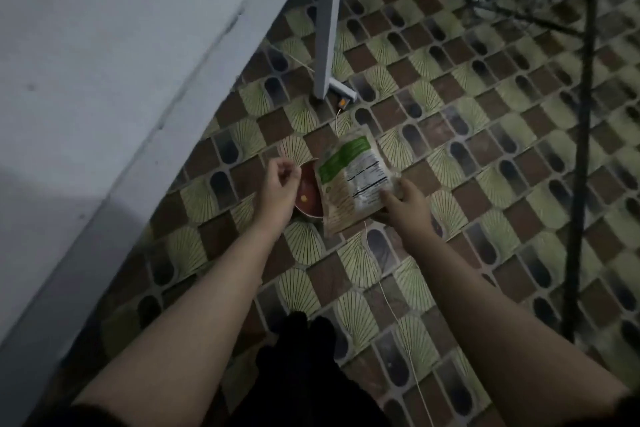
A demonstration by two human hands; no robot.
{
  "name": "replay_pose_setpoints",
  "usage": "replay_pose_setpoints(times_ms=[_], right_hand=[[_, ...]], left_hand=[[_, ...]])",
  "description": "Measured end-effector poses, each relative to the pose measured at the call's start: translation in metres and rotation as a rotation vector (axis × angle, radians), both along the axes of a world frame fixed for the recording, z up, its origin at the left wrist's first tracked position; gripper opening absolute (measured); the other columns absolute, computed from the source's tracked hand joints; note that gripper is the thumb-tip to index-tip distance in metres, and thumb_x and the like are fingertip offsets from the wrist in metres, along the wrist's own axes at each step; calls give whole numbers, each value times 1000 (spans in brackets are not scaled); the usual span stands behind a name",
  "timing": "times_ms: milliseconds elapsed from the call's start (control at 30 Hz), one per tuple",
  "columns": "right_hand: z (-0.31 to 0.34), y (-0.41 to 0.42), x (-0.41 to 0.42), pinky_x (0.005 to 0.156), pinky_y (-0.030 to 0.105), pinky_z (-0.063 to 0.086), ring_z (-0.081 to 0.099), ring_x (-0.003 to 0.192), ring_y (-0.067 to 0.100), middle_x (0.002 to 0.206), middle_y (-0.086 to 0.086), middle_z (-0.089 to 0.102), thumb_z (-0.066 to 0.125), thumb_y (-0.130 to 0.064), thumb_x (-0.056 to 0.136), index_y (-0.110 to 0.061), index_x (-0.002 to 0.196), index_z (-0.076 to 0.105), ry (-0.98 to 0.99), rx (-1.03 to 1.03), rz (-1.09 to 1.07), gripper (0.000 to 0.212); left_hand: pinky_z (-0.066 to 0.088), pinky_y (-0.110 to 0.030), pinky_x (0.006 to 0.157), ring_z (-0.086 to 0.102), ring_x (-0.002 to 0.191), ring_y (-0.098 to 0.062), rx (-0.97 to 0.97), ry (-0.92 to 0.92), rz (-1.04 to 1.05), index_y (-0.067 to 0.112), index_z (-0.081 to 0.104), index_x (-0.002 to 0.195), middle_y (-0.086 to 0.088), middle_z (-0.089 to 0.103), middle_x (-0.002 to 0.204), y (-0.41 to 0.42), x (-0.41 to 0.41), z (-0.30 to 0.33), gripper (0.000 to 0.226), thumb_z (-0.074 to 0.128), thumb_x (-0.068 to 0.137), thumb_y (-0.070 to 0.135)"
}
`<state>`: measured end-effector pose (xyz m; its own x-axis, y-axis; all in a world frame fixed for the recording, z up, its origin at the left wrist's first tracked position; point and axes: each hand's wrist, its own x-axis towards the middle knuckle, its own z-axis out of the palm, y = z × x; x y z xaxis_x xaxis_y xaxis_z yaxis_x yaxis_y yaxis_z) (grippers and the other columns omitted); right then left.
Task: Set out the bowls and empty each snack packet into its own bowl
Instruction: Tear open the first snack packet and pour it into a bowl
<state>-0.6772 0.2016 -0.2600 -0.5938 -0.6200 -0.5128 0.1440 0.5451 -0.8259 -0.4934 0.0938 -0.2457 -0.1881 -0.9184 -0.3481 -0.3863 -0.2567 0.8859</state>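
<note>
My left hand [278,189] has its fingers curled at the left rim of a red bowl [308,194] and holds it up above the floor. The hand and the packet hide much of the bowl. One small yellow piece lies inside it. My right hand [403,204] grips a snack packet [349,180] by its right edge. The packet is beige with a green band and a white printed label. It hangs right beside the bowl and overlaps the bowl's right side. I cannot tell which end of the packet is torn.
A grey table top [104,62] fills the left, with one grey leg [327,21] standing on the patterned tile floor [485,149]. A white power strip [343,90] and a thin cord lie by the leg. A dark stand pole [585,149] rises at the right.
</note>
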Motion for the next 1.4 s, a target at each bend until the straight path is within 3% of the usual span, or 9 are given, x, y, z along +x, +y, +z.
replay_pose_setpoints(times_ms=[167, 367, 533, 600, 733, 900, 1067, 1267, 1400], right_hand=[[-129, -34, -18, 50, 27, 57, 68, 81, 30, 123, 26, 58, 55, -11, 98, -1, 139, 42, -131, 151, 13, 45], [-261, -68, -5, 51, 29, 58, 66, 85, 30, 111, 27, 61, 53, -6, 96, 4, 114, 54, -354, 145, -75, 20], [-296, -88, 15, 80, 41, 58, 59, 114, 34, 130, 14, 54, 56, -30, 97, -16, 138, 41, -393, 17, -182, 46], [-275, -95, 24, 90, 45, 57, 61, 112, 29, 130, 9, 57, 56, -30, 97, -25, 135, 45, -309, -48, -200, 40], [-168, -97, 42, 88, 43, 56, 65, 96, 18, 110, 2, 68, 55, -28, 96, -41, 97, 59, -76, -173, -150, 14], [11, -80, 59, 68, 26, 51, 61, 75, 10, 90, -3, 68, 51, -19, 99, -21, 96, 63, 33, -453, -128, 13], [182, -52, 89, 59, 19, 43, 51, 63, 8, 72, -2, 58, 48, -8, 101, -9, 89, 59, 50, -781, 40, 17], [305, -56, 160, 60, 38, 47, 54, 65, 15, 73, 3, 62, 50, -12, 99, -13, 88, 62, 154, -887, 454, 16], [349, -72, 237, 65, 45, 53, 59, 66, 16, 72, -2, 65, 49, -17, 97, -19, 87, 64, 222, -903, 686, 18]], left_hand=[[42, -18, 63, 58, 92, -10, 73, -56, 8, 19, 51, 115, 3, 56, 111, -24, -13, -114, 16, 49, 100, 24], [45, -22, 76, 57, 105, -14, 51, -86, 20, 24, 52, 110, 3, 57, 115, -39, -8, -244, 11, 50, 99, 26], [34, -11, 67, 46, 90, 10, 35, -44, -6, 23, 51, 116, 16, 52, 104, -45, -7, -267, 16, 49, 100, 27], [33, -10, 67, 46, 90, 11, 21, -30, -9, 25, 50, 115, 18, 52, 103, -43, -8, -247, 15, 49, 101, 28], [39, -10, 69, 56, 97, 4, -55, 21, 48, 27, 51, 113, 18, 57, 106, -34, -10, -164, 14, 50, 99, 31], [53, -35, 90, 61, 103, -8, -193, 157, 65, 29, 54, 109, 13, 61, 108, -1, -8, -6, 12, 51, 98, 33], [55, -36, 87, 63, 95, -11, -416, 248, 54, 31, 55, 106, 16, 62, 100, 38, 22, 156, 9, 50, 98, 34], [52, -22, 79, 62, 90, -4, -631, 234, 301, 31, 53, 106, 17, 62, 99, 58, 103, 267, 9, 47, 100, 27], [52, -23, 78, 61, 84, -5, -711, 226, 571, 26, 54, 104, 19, 63, 92, 70, 182, 301, 10, 46, 101, 21]])
